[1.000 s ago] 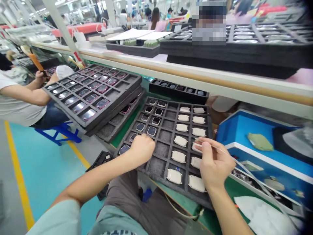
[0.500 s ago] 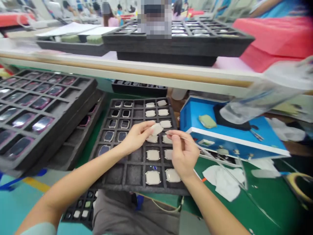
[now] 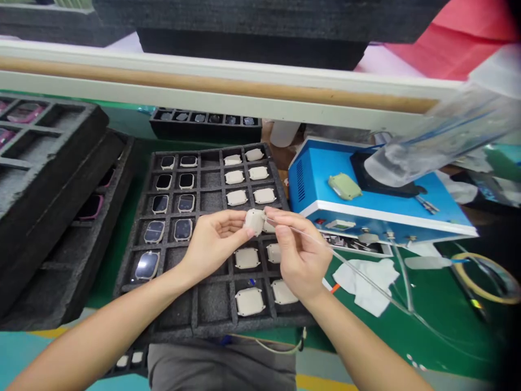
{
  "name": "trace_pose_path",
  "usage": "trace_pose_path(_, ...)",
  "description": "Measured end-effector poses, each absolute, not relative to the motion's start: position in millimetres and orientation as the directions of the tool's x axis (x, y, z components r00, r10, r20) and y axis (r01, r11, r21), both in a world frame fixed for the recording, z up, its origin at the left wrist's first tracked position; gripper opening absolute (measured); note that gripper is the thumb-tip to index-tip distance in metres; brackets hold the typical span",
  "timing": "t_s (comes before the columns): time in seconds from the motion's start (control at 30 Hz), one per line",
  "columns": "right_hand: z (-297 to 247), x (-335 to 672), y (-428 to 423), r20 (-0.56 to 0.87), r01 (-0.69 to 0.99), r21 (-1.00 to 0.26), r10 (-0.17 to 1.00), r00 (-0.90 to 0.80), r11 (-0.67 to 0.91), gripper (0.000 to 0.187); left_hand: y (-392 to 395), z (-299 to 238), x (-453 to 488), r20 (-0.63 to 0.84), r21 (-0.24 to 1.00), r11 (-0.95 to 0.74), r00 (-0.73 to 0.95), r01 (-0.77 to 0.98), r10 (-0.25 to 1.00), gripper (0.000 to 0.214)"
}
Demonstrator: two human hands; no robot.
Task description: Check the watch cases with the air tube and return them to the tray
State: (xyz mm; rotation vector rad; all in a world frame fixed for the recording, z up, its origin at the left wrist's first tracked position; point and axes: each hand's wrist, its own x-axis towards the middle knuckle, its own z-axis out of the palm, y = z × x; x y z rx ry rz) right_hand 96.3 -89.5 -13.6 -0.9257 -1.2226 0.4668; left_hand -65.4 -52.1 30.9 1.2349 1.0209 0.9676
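Observation:
My left hand (image 3: pixel 214 241) is closed on a small white square casing (image 3: pixel 255 221), held just above a dark foam tray (image 3: pixel 211 296). My right hand (image 3: pixel 299 250) is right beside it, pinching a thin clear tube (image 3: pixel 358 271) whose tip points at the casing. The tube trails off to the right across the green bench. The tray's left columns hold dark glass-faced parts (image 3: pixel 160 203). Its right columns hold more white casings (image 3: pixel 249 301).
A blue box-shaped machine (image 3: pixel 317 187) with a green casing (image 3: pixel 344 186) on top stands right of the tray. White cloths (image 3: pixel 368 282) lie by it. Stacked foam trays (image 3: pixel 49 163) sit at the left, another small tray (image 3: pixel 205 122) behind, and a shelf rail (image 3: pixel 228 87) overhead.
My left hand lifted a white casing out of the tray and brought it to the tube tip in my right hand. The view swung right and down.

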Motion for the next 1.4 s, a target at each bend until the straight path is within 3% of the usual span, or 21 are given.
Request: trace_pose_path(1.4, -12.2, 96.1, -86.7, 0.585, 0.184, -0.81, 0.749, 0.311, 0.556, 0.016, -52.2, 31.6, -65.4, 0.004, 0.998, 0.013, 0.302, -0.055, 0.953, 0.027)
